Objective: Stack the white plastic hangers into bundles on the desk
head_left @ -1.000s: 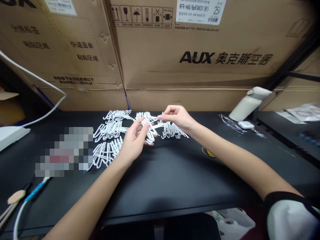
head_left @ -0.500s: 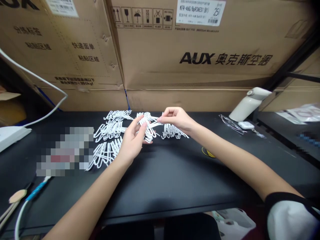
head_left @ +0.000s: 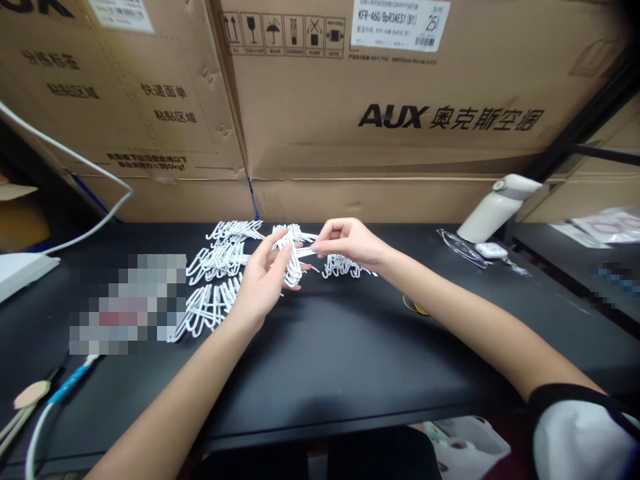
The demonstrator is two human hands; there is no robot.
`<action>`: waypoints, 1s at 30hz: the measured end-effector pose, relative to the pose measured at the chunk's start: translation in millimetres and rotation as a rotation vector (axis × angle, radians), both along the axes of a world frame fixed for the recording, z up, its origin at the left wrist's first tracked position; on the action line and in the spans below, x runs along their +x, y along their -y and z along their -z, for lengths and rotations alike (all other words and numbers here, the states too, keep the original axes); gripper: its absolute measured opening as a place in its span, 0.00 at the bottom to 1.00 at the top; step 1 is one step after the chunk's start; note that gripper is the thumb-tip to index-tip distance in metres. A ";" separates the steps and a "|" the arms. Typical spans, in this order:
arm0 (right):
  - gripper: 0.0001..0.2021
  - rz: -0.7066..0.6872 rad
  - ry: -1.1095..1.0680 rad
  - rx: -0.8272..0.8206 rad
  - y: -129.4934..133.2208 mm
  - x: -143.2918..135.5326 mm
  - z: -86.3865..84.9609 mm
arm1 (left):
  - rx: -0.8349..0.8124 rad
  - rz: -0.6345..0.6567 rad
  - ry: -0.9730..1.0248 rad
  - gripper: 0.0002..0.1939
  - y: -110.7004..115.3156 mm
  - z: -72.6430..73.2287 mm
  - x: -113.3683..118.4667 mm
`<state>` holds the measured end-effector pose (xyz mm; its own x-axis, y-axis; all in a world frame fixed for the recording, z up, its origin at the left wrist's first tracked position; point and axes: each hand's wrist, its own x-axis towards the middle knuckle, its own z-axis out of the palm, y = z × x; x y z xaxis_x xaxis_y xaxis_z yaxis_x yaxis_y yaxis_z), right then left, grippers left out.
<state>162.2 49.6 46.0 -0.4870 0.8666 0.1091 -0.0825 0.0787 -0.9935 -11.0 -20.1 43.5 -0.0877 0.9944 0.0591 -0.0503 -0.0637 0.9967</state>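
Cardboard boxes [head_left: 390, 157] stand beyond a black table [head_left: 360, 360], over which the left hand [head_left: 265, 275] grips white hooks [head_left: 293, 269] and the right hand [head_left: 350, 240] pinches them on the right.

The left hand [head_left: 264, 279] partly hides its white strands [head_left: 293, 272]; pixelation masks an object [head_left: 131, 303] on the table [head_left: 350, 360].

Before me, the black tabletop [head_left: 340, 363] bore 3 clusters of white hooks [head_left: 215, 261] in a column on the left and 2 more clusters [head_left: 342, 266] to their right; farther right lay a yellow cord [head_left: 421, 311] and a white earbud case [head_left: 491, 251], near a cream flask [head_left: 486, 217].
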 end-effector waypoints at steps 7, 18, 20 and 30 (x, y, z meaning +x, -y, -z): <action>0.13 0.030 0.041 0.068 6.2 -3.2 -2.4 | 0.004 0.008 -0.013 0.23 -1.3 1.9 -0.3; 0.13 0.210 0.127 0.249 -3.8 -5.0 9.9 | -0.012 -0.130 0.141 0.20 -3.6 -4.7 -5.1; 0.07 0.199 0.321 0.521 -2.1 -4.3 16.1 | -0.034 -0.188 0.222 0.19 -5.4 -6.6 -8.6; 0.07 0.148 0.853 0.929 -1.1 -8.5 40.8 | -0.087 -0.254 0.380 0.15 -7.5 -9.6 -16.3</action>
<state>153.7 50.7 5.2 -0.6077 0.6842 0.4032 0.6227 0.7256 -0.2928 -27.3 -12.6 53.0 -0.3283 0.9385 -0.1068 -0.4066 -0.0383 0.9128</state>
